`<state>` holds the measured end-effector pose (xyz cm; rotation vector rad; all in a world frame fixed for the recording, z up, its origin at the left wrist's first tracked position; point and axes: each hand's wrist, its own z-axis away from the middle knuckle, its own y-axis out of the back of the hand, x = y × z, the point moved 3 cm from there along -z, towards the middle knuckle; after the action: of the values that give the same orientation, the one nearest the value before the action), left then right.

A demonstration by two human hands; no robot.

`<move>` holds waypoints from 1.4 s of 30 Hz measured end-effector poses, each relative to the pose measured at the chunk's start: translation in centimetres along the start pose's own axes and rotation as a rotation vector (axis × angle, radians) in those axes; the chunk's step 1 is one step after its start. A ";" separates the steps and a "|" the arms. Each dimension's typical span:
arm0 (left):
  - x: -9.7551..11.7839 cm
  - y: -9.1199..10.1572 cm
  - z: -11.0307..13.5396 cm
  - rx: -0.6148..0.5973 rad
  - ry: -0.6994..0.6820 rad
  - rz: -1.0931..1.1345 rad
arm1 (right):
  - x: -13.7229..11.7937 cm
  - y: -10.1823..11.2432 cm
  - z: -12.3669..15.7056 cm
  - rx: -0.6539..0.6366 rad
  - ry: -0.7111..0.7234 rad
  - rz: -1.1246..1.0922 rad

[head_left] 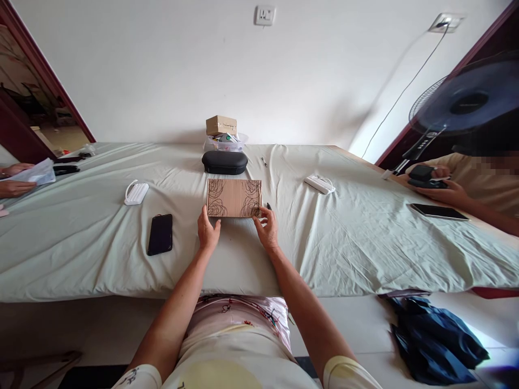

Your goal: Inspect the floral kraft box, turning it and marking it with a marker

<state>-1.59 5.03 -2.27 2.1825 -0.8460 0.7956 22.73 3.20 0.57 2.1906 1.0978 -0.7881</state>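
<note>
Box (234,198) over the table (239,262), just this side of the black case (224,163). I have left hand (207,231) and right hand (267,230) holding its near corners, fingers at the sides; can't tell if lifted.

On the cloth-covered table (239,265), between front and back edges, the left hand (208,231) and right hand (267,227) hold a patterned box (234,198) at its near corners. A black case (224,162) lies behind it, toward the back edge; a phone (160,234) lies nearer the front edge.
</note>
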 end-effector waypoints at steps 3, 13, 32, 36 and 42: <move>-1.0 -0.3 -0.1 0.003 0.081 -0.024 | 0.0 0.0 0.0 0.004 -0.003 -0.014; -0.6 0.7 -0.6 0.054 0.094 0.026 | -0.4 0.5 -0.1 0.067 -0.085 -0.046; 0.1 1.1 -0.7 0.039 0.129 0.015 | 2.9 -0.3 0.1 -0.106 -0.293 0.082; 0.0 1.1 -0.7 0.019 0.119 -0.026 | 3.1 -0.3 0.2 -0.147 -0.266 0.121; 0.0 1.0 -0.8 -0.037 0.136 -0.049 | 3.4 -0.3 0.1 -0.164 -0.262 0.141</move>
<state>-2.56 5.02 -1.39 2.0834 -0.7308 0.8858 24.14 5.01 -2.01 1.9398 0.8375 -0.8608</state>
